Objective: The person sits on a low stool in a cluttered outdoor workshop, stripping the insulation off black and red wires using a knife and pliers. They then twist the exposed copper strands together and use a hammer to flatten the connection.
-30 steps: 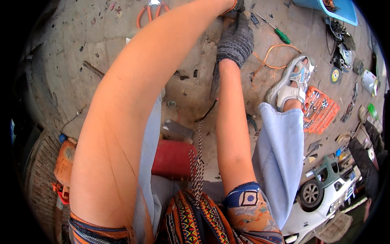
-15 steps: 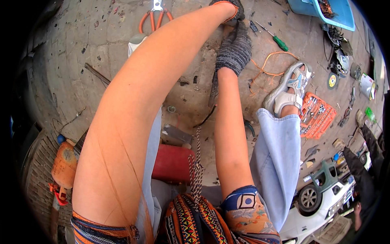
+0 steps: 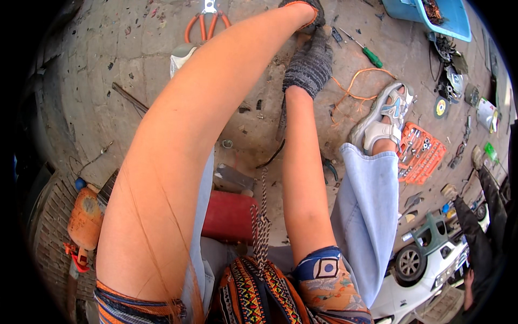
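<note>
head view looks down on two bare arms reaching far toward the concrete floor (image 3: 135,48). both hands wear grey knit gloves: the left hand (image 3: 307,12) is at the top edge, the right hand (image 3: 310,65) just below it, and both press close together over some small, hidden thing on the floor. whether either is clenched or loose i cannot tell.

what could go wrong, as i judge it: the orange-handled cutters (image 3: 206,19) lie just left of the hands, and the green-handled screwdriver (image 3: 366,49) and loose orange wire (image 3: 359,81) just right, near the grey sandal (image 3: 386,116); a slip could snag the wire or meet a blade.

as for packages, an open orange plastic socket-set case (image 3: 421,151) lies right of the sandal, a blue plastic tub (image 3: 450,21) sits far right, a round yellow-centred disc (image 3: 441,107) lies beyond the case, and a red cylinder (image 3: 229,216) rests near, between the knees.
</note>
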`<state>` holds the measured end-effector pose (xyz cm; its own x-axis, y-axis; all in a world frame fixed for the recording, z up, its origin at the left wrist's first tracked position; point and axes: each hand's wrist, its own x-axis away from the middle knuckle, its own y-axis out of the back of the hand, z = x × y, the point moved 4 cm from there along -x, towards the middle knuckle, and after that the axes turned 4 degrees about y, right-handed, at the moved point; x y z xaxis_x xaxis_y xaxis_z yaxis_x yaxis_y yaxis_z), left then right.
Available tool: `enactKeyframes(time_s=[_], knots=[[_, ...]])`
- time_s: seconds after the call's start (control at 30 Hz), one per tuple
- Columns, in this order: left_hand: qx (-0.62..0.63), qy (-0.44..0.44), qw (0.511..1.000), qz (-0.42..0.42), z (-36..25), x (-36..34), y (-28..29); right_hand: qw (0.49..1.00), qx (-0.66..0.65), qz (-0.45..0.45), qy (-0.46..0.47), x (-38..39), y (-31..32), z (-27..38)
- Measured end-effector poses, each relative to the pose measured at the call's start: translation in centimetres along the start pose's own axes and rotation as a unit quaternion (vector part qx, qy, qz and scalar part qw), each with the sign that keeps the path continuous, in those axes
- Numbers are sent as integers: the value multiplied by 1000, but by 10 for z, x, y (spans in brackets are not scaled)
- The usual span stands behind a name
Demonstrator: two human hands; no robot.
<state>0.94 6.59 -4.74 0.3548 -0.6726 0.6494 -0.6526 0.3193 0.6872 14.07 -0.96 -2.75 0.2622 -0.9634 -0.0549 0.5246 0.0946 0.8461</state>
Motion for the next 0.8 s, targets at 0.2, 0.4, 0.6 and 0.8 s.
enactKeyframes(time_s=[0.2,0.4,0.6,0.8], knots=[[-13,7,1000,-27,-3,11,5,1000,2,0,2,1,0,2],[65,72,993,-66,3,7,0,1000,1,15,-2,2,0,3],[78,59,994,-44,4,3,-1,1000,-7,22,-14,6,-3,-4],[105,67,992,-32,4,13,4,1000,-7,8,-1,8,2,-2]])
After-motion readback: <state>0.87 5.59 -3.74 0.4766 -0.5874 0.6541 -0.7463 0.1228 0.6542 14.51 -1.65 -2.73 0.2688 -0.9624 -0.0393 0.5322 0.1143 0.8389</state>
